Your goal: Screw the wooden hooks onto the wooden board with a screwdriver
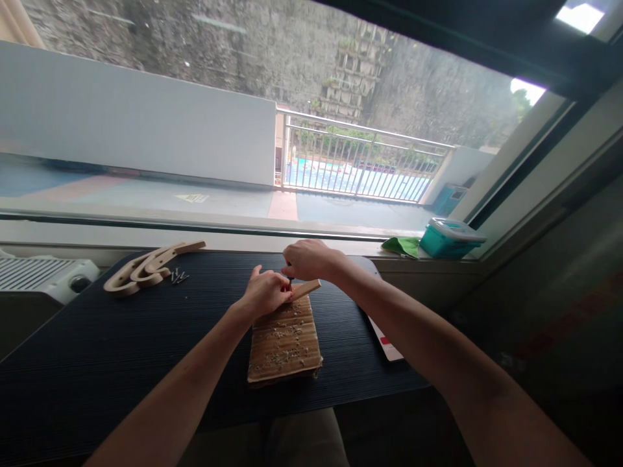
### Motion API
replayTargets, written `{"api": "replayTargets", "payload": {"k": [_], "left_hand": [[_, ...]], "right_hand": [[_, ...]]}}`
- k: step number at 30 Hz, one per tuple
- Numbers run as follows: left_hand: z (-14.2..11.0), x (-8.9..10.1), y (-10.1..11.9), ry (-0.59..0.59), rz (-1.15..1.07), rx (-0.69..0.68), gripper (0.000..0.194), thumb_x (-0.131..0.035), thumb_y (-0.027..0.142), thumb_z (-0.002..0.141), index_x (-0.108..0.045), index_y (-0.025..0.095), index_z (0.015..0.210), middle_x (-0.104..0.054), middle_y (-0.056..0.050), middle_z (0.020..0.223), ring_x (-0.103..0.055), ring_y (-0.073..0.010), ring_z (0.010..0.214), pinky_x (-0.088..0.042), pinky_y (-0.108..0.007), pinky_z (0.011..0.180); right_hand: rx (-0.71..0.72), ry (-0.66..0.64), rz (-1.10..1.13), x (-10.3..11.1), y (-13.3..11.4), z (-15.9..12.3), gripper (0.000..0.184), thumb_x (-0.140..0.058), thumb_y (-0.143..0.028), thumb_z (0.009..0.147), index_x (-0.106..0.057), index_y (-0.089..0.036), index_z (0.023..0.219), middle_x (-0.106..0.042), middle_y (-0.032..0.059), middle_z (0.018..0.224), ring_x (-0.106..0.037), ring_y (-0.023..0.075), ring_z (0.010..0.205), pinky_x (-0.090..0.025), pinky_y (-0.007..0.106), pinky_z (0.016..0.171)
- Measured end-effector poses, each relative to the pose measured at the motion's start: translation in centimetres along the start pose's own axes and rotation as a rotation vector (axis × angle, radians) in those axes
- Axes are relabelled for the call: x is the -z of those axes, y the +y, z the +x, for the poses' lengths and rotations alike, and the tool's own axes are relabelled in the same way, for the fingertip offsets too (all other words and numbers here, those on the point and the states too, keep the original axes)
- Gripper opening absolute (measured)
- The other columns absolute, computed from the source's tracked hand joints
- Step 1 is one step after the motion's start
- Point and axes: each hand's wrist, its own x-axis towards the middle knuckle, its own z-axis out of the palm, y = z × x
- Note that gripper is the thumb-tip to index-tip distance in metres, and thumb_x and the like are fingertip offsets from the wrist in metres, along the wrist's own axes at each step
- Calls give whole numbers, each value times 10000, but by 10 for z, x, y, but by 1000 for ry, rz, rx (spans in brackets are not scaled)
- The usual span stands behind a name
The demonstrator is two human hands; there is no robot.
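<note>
Two curved wooden pieces (pixel 146 269) are lying beside several screws (pixel 179 277), too small to count. My left hand (pixel 267 292) is clamping one wooden strip (pixel 309 288) at the far end of one cardboard slab (pixel 285 344); my right hand (pixel 310 259) is gripping one dark tool (pixel 291 279), upright over the strip.

The table (pixel 121 350) is finely lined black (cardboard (pixel 285 332), brown).
</note>
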Motion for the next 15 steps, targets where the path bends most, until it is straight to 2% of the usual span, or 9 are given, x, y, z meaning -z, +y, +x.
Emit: {"api": "replayTargets", "payload": {"k": [2,5,9,15], "left_hand": [[0,0,0,-4,15,7,260,-529,410,794,-706,282,653,-735,8,743,-635,-214,836,-120,-584,1062],[0,0,0,-18,24,9,276,-523,427,796,-711,282,654,-732,5,724,-636,-219,829,-138,-583,1054],[1,0,1,-12,12,0,292,-511,416,799,-712,277,640,-731,-4,719,-632,-220,829,-128,-594,1049],[-1,1,2,-8,-9,13,265,-538,418,787,-714,282,642,-737,6,746,-625,-208,853,-88,-574,1081]], "right_hand": [[-20,-5,-4,3,-1,-2,309,-550,-339,807,-684,-140,1002,-694,130,996,-621,223,873,-384,280,616],[8,-19,4,7,0,-5,369,-608,-279,754,-638,-157,1101,-689,101,1026,-613,204,880,-386,269,617],[69,6,-17,5,0,-4,276,-577,-201,767,-670,-137,1019,-695,110,1004,-615,197,884,-383,264,624],[-10,2,-6,2,-3,0,293,-514,-298,838,-682,-118,997,-692,152,1019,-625,232,904,-398,282,625]]}}
